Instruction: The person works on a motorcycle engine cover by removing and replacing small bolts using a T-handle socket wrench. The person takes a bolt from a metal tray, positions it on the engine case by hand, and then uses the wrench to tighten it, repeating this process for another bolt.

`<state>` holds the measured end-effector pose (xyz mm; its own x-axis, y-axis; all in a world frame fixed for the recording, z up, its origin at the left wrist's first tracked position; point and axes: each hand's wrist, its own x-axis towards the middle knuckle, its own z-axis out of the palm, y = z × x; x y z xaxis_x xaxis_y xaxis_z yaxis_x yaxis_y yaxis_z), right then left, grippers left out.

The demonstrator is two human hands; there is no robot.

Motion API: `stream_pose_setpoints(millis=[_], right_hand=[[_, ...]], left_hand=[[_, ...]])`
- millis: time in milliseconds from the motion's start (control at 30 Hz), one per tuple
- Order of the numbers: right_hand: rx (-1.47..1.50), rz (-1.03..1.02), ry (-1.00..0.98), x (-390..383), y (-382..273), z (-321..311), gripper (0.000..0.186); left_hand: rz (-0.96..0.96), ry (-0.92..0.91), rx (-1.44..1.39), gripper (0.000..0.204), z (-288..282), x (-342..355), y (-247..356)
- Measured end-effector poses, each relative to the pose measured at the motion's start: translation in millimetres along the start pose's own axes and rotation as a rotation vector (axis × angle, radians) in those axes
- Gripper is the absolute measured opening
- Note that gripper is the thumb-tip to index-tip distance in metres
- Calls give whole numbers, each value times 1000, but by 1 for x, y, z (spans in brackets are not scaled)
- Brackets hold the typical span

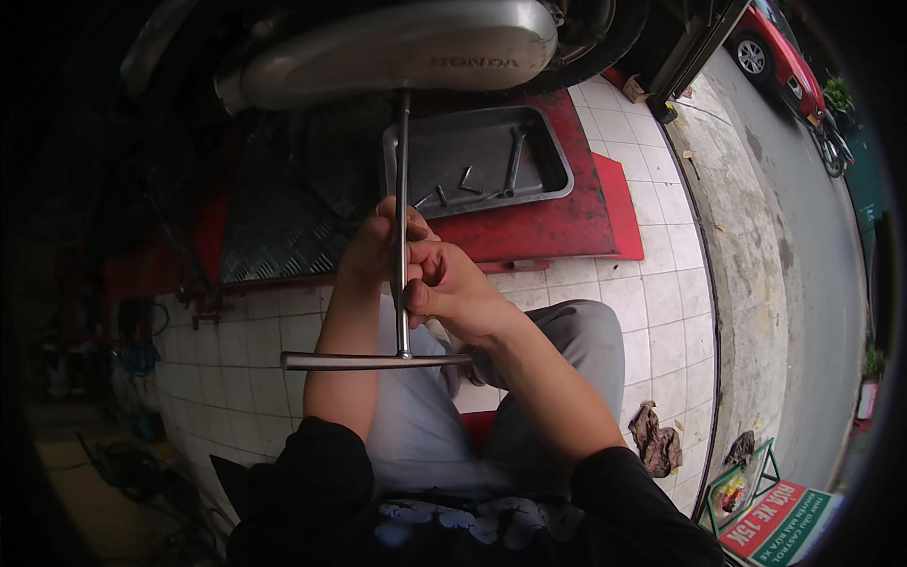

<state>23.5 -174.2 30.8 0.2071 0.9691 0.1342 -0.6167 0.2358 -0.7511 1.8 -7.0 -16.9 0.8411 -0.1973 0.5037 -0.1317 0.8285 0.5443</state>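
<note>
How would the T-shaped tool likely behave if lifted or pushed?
The T-shaped tool should feel stiff: its shaft looks straight and metallic. Its smooth, shiny surface may be slippery. Laid flat, its long crossbar would probably limit rolling.

Two hands: one left [373, 248], one right [458, 293]. Between them, one T-handle wrench [402, 170]. Beyond hands: one tray [435, 142], one large spanner [515, 163] inside, small pieces uncountable. Far right: one red car [779, 61].

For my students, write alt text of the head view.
A bare left hand and right hand meet at a long silver T-shaped metal tool; beyond, a grey rectangular metal tray rests on a flat red platform.
</note>
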Motion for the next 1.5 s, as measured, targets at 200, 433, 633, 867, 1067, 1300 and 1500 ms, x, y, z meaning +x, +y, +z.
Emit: stream_pose_setpoints(millis=[200,433,633,867,1067,1300,1500], right_hand=[[51,73,-226,-5,-28,9,26],[34,28,-233,0,-6,1,34],[-55,56,-109,1,-3,-5,51],[-17,74,-279,-8,-28,2,46],[-44,34,-154,-5,-10,-2,47],[50,23,-215,-4,-20,13,52],[118,-8,-251,-7,-18,0,45]], left_hand=[[-16,180,9,42,-8,1,-2],[-18,134,108,49,-8,-2,6],[86,227,166,42,15,-10,-6],[22,320,35,42,1,5,-3],[4,-80,44,47,4,2,3],[76,202,85,36,2,-2,-2],[20,284,33,47,-5,7,-1]])
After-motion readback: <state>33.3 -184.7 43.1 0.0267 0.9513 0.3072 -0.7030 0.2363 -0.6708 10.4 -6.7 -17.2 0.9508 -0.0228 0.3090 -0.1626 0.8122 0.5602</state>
